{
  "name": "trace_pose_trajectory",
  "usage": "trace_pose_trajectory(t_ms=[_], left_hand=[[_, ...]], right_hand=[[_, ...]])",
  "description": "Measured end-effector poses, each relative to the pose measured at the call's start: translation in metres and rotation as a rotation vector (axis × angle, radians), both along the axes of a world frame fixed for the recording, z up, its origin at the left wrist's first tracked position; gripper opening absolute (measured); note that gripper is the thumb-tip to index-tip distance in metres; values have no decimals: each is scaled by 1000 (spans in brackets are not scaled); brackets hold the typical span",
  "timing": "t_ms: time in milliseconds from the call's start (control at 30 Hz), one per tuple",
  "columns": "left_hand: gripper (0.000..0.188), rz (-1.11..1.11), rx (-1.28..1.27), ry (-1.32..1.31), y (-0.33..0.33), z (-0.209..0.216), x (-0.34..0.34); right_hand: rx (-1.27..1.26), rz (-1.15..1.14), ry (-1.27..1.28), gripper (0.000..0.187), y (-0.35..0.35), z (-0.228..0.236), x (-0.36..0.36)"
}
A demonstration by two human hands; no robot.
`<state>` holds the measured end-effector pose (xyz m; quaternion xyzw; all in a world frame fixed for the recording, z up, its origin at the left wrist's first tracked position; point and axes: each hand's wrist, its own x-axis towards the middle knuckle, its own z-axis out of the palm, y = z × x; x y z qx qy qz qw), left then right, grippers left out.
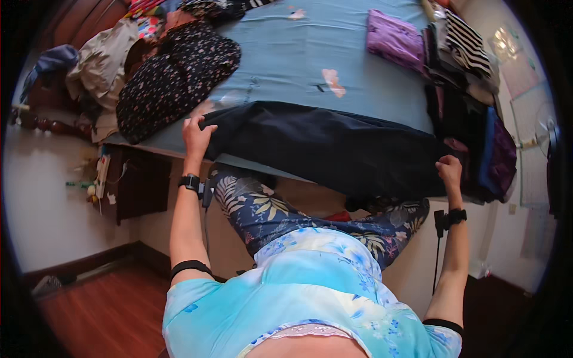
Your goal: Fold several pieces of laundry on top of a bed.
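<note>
A long black garment (322, 143), perhaps trousers, is stretched sideways along the near edge of the bed, its lower side draping over that edge toward my lap. At its left end my left hand (197, 136) has its fingers closed on the cloth. My right hand (449, 170) is curled in a fist at the right end, gripping the cloth there. The garment's exact shape is hard to make out, as the dark fabric lies in soft folds.
A blue bedsheet (286, 56) covers the bed. At the left lie a black floral garment (179, 77) and a heaped beige garment (104, 59). On the right are a folded purple garment (394, 40), a striped one (467, 40) and a dark clothes stack (471, 140).
</note>
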<state>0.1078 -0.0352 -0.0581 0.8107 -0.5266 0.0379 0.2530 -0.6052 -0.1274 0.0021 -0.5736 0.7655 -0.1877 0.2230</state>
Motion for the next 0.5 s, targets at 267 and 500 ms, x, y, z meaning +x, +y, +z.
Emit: trace_pose_trajectory(t_ms=[267,500], left_hand=[[61,190,32,299,26,-32,5],[19,44,-279,530,-3,9,41]], right_hand=[[140,352,-106,19,-2,-43,123],[161,356,49,21,-6,-59,142]])
